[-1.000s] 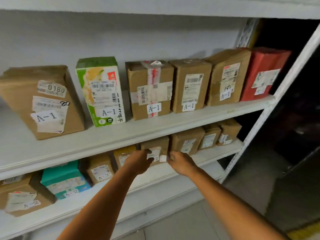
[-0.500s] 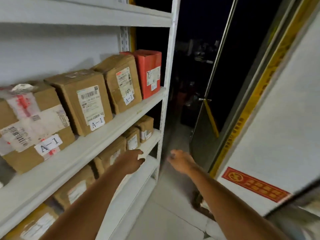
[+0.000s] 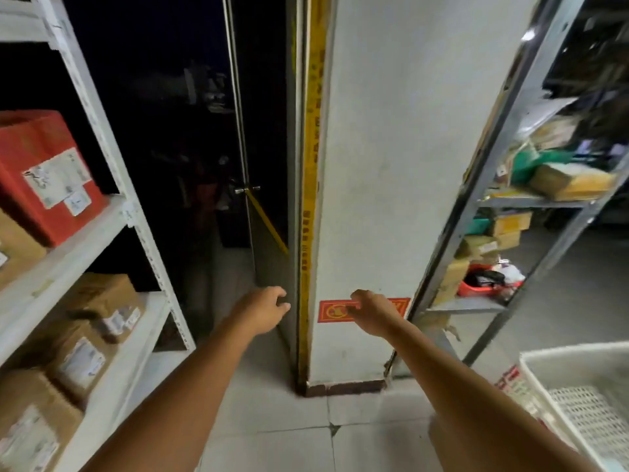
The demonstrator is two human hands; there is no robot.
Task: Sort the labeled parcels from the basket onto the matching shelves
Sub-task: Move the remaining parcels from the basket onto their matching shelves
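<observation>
Hovering loose-fingered and empty left of the basket [image 3: 571,361], the left hand [image 3: 263,310] and right hand [image 3: 372,313] needed, I judged, to swing squarely over its rim.

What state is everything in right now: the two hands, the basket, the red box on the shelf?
Left hand: loosely curled, holding nothing.
Right hand: loosely curled, holding nothing.
Basket: only a corner visible, no parcel seen there.
Red parcel: standing on white shelf, label outward.

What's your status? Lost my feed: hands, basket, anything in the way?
Left hand and right hand empty, fingers loosely curled. Basket low right, only a corner in view. White pillar straight ahead.
</observation>
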